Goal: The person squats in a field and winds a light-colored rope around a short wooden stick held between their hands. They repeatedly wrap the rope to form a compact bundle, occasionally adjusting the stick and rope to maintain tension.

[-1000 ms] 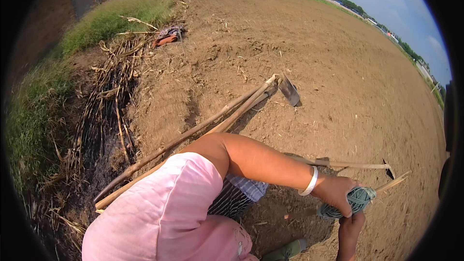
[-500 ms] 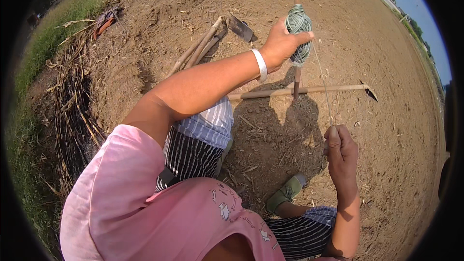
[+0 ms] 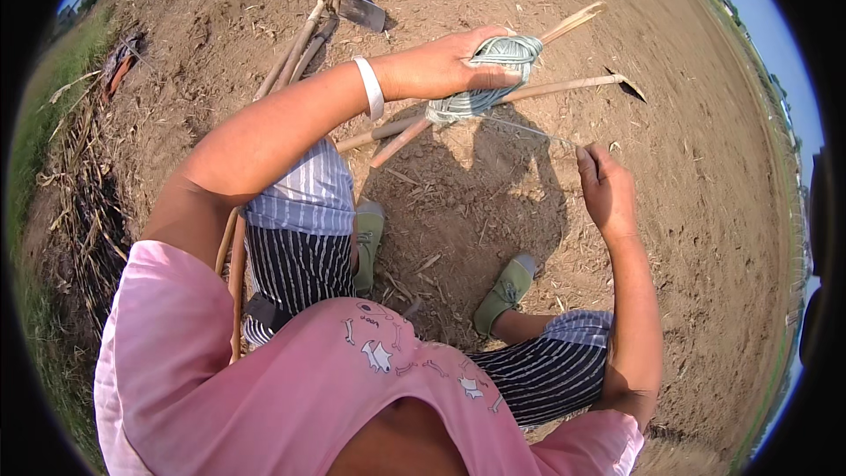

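Observation:
My left hand [image 3: 448,67] is closed around a bundle of pale green cord [image 3: 508,53] wound on a wooden stick [image 3: 573,23]. The stick slants, its split-looking far end up to the right and its plain end down to the left. From the bundle a thin, taut strand of cord [image 3: 529,129] runs right to my right hand [image 3: 610,189], which pinches it between thumb and curled fingers. Behind the bundle, a hoe [image 3: 566,86] lies on the soil with its dark blade at the right; the bundle and stick partly cover its handle.
Further left lies another hoe [image 3: 361,11], its handle beside other wooden poles [image 3: 289,57]. Dry stalks [image 3: 84,211] and grass edge the bare soil on the left. My green shoes [image 3: 507,293] are planted on the ground below the cord.
The stick and cord bundle have turned from nearly upright in view to a rightward slant. My right hand has moved up, nearer the bundle's height, still pinching the strand. The view has shifted too.

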Available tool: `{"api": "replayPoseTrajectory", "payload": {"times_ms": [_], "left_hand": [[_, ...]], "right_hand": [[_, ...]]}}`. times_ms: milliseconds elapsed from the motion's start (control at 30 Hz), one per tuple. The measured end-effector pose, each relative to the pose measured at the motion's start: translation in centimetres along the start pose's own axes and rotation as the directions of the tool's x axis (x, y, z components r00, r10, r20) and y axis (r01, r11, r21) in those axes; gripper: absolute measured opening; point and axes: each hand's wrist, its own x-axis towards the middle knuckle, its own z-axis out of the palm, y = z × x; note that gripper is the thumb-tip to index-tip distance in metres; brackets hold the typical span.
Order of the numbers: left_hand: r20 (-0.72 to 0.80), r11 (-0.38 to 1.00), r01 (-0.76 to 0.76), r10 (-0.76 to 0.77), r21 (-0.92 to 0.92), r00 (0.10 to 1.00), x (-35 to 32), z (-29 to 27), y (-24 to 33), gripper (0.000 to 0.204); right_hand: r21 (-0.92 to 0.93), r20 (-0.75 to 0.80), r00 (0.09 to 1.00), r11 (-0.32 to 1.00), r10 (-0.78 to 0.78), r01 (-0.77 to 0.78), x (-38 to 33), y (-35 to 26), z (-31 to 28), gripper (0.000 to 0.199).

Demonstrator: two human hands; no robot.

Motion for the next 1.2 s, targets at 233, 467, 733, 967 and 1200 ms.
{"api": "replayPoseTrajectory", "payload": {"times_ms": [233, 467, 733, 967, 1200], "left_hand": [[0.432, 0.677, -0.214, -0.170, 0.705, 0.886, -1.2, 1.3, -0.6, 0.079], [0.149, 0.952, -0.304, 0.304, -0.026, 0.941, -0.8, 2.8, 3.8, 0.072], [-0.507, 0.863, -0.241, -0.020, -0.443, 0.862, 3.0, 0.2, 1.3, 0.058], [-0.227, 0.242, -0.166, -0.253, -0.956, 0.940, 2.4, -4.2, 1.3, 0.050], [0.012, 0.989, 0.010, -0.012, 0.146, 1.000, -0.6, -1.6, -2.0, 0.076]], "right_hand": [[-0.070, -0.163, 0.978, 0.991, -0.128, 0.118, -0.9, -2.2, -3.6, 0.020], [0.307, -0.006, 0.998, 0.950, 0.064, -0.059, -0.8, 2.9, -0.6, 0.032], [0.760, 0.169, 0.978, 0.648, -0.120, -0.052, -1.9, -10.0, -1.6, 0.027], [0.396, 0.299, 0.936, 0.917, -0.183, 0.053, -1.7, -8.1, 3.5, 0.026], [-0.079, 0.035, 0.999, 0.997, 0.019, -0.017, -0.6, 0.2, -0.7, 0.024]]}}
